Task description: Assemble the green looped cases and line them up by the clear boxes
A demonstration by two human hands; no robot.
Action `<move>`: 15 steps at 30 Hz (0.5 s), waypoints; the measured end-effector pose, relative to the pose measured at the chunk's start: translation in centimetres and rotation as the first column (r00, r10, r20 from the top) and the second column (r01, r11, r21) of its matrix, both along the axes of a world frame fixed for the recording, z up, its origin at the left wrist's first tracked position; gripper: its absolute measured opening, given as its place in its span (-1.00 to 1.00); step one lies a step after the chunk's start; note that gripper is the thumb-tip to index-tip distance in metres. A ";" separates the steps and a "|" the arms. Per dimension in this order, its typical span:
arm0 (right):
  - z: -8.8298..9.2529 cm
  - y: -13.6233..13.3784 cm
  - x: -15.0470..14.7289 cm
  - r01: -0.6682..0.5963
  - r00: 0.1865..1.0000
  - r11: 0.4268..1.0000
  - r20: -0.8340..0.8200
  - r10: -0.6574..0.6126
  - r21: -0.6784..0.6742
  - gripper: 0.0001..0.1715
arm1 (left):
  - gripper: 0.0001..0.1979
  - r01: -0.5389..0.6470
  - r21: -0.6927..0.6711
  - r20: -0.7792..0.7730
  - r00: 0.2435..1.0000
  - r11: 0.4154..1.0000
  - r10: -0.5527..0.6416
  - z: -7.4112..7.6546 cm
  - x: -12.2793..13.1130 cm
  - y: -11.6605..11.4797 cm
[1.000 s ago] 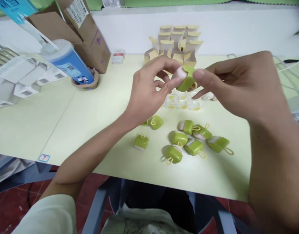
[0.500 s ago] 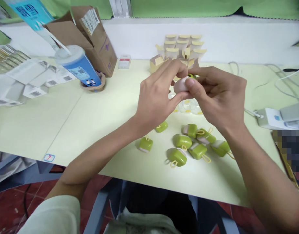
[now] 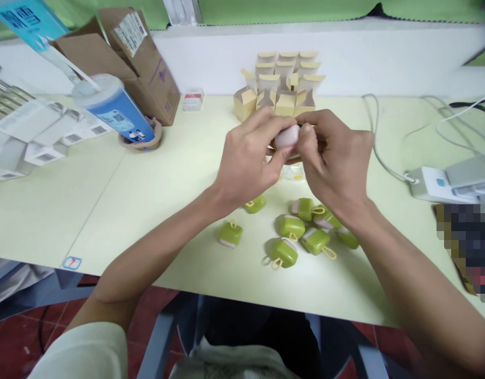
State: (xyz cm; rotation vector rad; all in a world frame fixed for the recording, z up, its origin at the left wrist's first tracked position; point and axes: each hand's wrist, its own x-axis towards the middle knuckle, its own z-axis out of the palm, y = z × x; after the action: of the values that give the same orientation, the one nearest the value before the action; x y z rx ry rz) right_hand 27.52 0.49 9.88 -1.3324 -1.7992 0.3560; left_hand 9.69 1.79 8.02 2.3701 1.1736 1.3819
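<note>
You hold a small, smooth, pinkish-white rounded piece (image 3: 287, 137) in the air, above the pale green flat worktop (image 3: 159, 184). It is located between your two hands. At its 9 o'clock side, the thumb and forefinger of your left hand (image 3: 250, 158) are pinching it. At its 3 o'clock side is your right hand (image 3: 337, 158), whose thumb and bent forefinger are pinching the edge; its other fingers are curled behind, and I cannot tell what these touch. The underside of the piece is hidden by your hands.

Counting the clock from this piece, with 12 o'clock away from you, a clear plastic tray (image 3: 294, 172) with yellow spots lies near 6 o'clock, partly covered by your hands. Nearer to you, the glossy green blocks (image 3: 284, 252) with pale ends and cream loops are lying on the worktop: a close group between 5 and 6 o'clock, and two others, apart from each other, near 7 o'clock. At 12 o'clock, the open cream-coloured cardboard boxes (image 3: 285, 103) stand in rows near the wall. Well apart at 9 o'clock, a blue cup (image 3: 121, 116) with a whitish lid is tilted in a brown ring-shaped holder (image 3: 157, 136). Between 3 and 4 o'clock, a white power strip (image 3: 427, 184) lies with its cable
</note>
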 end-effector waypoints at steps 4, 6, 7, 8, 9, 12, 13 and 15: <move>-0.1 -0.2 -0.5 0.020 0.998 0.998 -0.052 -0.023 -0.057 -0.80 | -0.75 -0.023 0.079 -0.089 0.996 0.997 0.030 -0.1 0.2 0.0; -0.2 -0.1 -0.4 -0.009 0.994 0.996 -0.105 0.000 -0.086 -0.79 | -0.72 -0.028 0.119 -0.108 0.993 0.992 0.041 -0.3 0.2 0.1; -0.3 -0.1 -0.3 -0.040 0.989 0.995 -0.147 0.025 -0.094 -0.77 | -0.70 -0.033 0.122 -0.099 0.994 0.992 0.046 -0.3 0.2 0.1; -0.2 0.0 -0.1 -0.088 0.977 0.991 -0.202 0.066 -0.102 -0.75 | -0.69 -0.039 0.108 -0.077 0.996 0.993 0.047 -0.4 0.2 0.2; -0.2 0.1 0.1 -0.156 0.954 0.982 -0.272 0.123 -0.104 -0.74 | -0.69 -0.041 0.084 -0.044 0.998 0.996 0.044 -0.4 0.2 0.2; 0.2 0.7 0.7 -0.374 0.828 0.919 -0.491 0.272 -0.122 -0.69 | -0.74 -0.014 -0.028 0.026 1.000 0.999 0.015 -0.3 0.1 0.4; 0.4 0.8 0.9 -0.409 0.792 0.902 -0.544 0.277 -0.136 -0.69 | -0.75 -0.002 -0.051 0.032 0.999 0.999 0.004 -0.3 0.1 0.4; 0.7 1.1 1.3 -0.409 0.781 0.893 -0.579 0.235 -0.189 -0.73 | -0.75 0.012 -0.065 0.033 0.999 0.998 -0.010 -0.2 0.1 0.4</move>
State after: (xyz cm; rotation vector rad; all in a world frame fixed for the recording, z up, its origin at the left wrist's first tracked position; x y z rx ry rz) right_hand 28.79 1.60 10.58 -0.9627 -1.5047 1.1336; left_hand 9.74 2.17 7.86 2.2978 1.1766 1.3518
